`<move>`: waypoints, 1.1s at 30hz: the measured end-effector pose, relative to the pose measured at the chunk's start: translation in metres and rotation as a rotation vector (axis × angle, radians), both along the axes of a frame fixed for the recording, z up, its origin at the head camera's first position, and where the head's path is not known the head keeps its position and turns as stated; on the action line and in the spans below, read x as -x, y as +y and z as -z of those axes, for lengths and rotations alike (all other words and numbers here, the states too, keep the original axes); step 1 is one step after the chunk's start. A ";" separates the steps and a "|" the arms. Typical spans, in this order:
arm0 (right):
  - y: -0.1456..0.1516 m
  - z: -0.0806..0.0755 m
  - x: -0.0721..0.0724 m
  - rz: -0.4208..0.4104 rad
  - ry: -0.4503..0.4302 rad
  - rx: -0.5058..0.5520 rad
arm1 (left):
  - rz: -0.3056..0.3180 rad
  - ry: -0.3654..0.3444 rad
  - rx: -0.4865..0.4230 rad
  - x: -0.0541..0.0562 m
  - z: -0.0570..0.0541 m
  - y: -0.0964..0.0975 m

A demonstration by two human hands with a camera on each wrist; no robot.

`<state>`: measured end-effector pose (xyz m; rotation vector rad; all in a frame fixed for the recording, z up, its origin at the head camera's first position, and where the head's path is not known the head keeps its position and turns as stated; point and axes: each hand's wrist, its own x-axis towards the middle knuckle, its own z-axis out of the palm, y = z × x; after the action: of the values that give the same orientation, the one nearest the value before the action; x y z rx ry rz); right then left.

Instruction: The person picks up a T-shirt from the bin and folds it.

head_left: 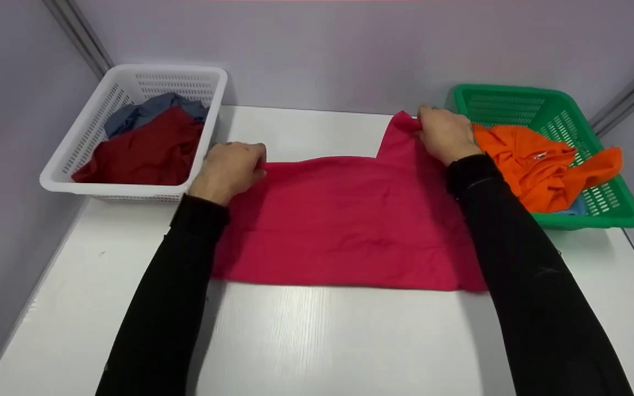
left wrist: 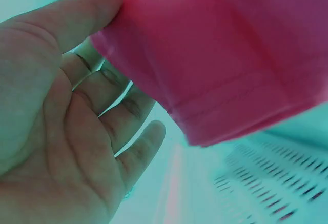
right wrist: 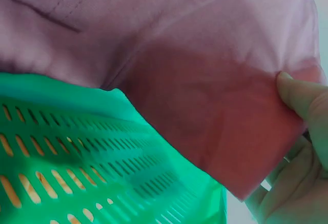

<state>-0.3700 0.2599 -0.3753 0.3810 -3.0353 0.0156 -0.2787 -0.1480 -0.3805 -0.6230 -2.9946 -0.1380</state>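
Observation:
A pinkish-red shirt (head_left: 322, 225) lies spread in a wide shape on the table, creased across its middle. At its far left corner my left hand (head_left: 233, 168) pinches the cloth; in the left wrist view the thumb lies over the red fabric (left wrist: 205, 60) with fingers behind, near a double-stitched hem. My right hand (head_left: 444, 132) pinches the far right part, a sleeve-like flap (head_left: 402, 129) raised towards the back wall. The right wrist view has the right thumb pressing the flap (right wrist: 215, 116) from the front, other fingers behind it.
A white basket (head_left: 215, 104) at back left holds dark red (head_left: 152, 148) and grey-blue cloth (head_left: 154, 113). On the back right stands a green basket (head_left: 556, 93) with orange clothing (head_left: 542, 165) hanging over its side and some blue cloth beneath. Walls close off the back and sides.

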 end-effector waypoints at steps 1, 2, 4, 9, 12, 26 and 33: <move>0.000 -0.001 0.000 -0.007 0.017 0.000 | 0.001 0.000 0.013 0.002 -0.002 0.000; 0.000 -0.002 0.000 -0.013 0.033 0.000 | 0.001 0.001 0.027 0.004 -0.005 0.000; 0.000 -0.004 0.001 -0.021 0.063 -0.002 | -0.002 0.001 0.047 0.008 -0.009 -0.001; -0.001 -0.009 0.003 -0.024 0.098 0.000 | 0.006 -0.005 0.084 0.019 -0.016 -0.002; -0.001 -0.014 0.002 -0.026 0.071 0.016 | 0.024 0.009 0.091 0.021 -0.018 -0.003; 0.013 -0.040 -0.036 -0.110 0.029 0.102 | 0.128 0.028 0.094 0.006 -0.022 -0.018; 0.016 -0.053 -0.059 -0.219 0.046 0.110 | 0.143 0.039 0.092 -0.003 -0.021 -0.025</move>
<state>-0.3106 0.2755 -0.3220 0.6917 -2.9154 0.1838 -0.2762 -0.1734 -0.3591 -0.8388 -2.9311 0.0041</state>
